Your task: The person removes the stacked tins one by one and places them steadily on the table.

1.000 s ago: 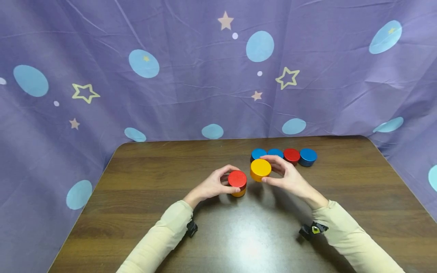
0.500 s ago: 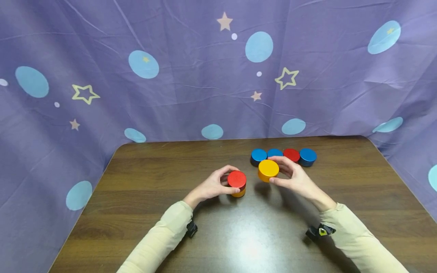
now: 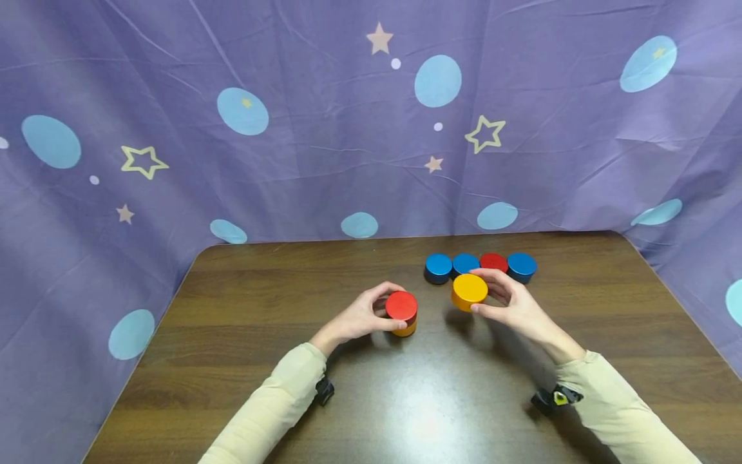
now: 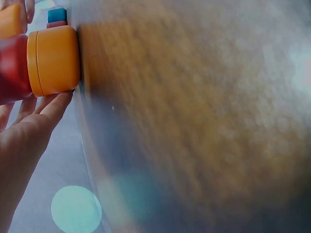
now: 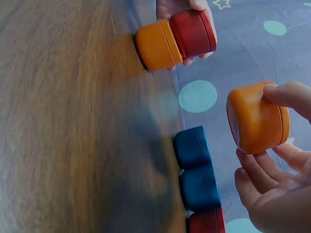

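My left hand (image 3: 365,314) grips a red round lidded tin (image 3: 401,305) that is stacked on an orange tin (image 4: 56,60). The lower tin stands on the table, as the left wrist view shows. Off to the right, my right hand (image 3: 510,304) pinches a second orange tin (image 3: 469,291) between thumb and fingers. This tin is raised above the table, its shadow below it, and it overlaps the row of tins behind in the head view. The right wrist view shows its underside edge and side, with the thumb (image 5: 286,94) on top.
Behind the right hand a row holds a blue tin (image 3: 438,267), another blue tin (image 3: 466,263), a red tin (image 3: 493,261) and a further blue tin (image 3: 522,266). The wooden table (image 3: 261,277) ends at a purple patterned curtain (image 3: 324,167).
My right hand has moved to the right with the orange tin, away from the stack. The left hand keeps its grip in the same place.
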Action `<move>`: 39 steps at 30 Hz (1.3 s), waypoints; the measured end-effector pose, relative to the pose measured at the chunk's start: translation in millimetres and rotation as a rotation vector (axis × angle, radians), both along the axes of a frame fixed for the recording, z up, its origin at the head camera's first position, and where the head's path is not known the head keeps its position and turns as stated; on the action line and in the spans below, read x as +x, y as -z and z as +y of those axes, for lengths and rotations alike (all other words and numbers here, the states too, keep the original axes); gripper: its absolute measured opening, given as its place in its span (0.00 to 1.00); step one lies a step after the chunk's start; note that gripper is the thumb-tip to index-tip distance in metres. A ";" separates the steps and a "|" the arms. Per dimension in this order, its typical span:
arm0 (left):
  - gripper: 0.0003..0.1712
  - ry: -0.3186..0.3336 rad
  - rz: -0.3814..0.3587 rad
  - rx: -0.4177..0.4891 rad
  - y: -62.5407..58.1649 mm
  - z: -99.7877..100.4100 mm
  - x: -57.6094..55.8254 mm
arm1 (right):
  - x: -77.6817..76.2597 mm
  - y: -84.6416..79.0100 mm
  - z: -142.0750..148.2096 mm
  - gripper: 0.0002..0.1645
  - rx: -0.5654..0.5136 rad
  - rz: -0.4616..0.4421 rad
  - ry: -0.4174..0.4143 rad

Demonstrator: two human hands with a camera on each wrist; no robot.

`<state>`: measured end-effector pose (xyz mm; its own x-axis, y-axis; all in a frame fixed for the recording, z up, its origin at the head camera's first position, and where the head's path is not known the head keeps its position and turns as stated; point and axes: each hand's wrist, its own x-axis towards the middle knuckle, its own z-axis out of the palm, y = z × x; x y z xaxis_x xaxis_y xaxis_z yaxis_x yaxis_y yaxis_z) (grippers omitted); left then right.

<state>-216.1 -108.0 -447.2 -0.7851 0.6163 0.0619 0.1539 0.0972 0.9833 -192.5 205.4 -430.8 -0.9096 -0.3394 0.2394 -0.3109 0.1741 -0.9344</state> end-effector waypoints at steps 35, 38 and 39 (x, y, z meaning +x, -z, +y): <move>0.28 0.012 -0.010 -0.003 0.8 0.1 -1.0 | 4.5 9.7 64.6 0.34 0.054 0.044 0.154; 0.28 0.017 -0.007 0.000 -0.5 0.2 -0.6 | 5.9 11.7 70.1 0.34 0.083 0.040 0.175; 0.28 0.018 -0.004 -0.001 -1.0 0.2 -0.6 | 6.1 12.8 72.0 0.34 0.094 0.039 0.183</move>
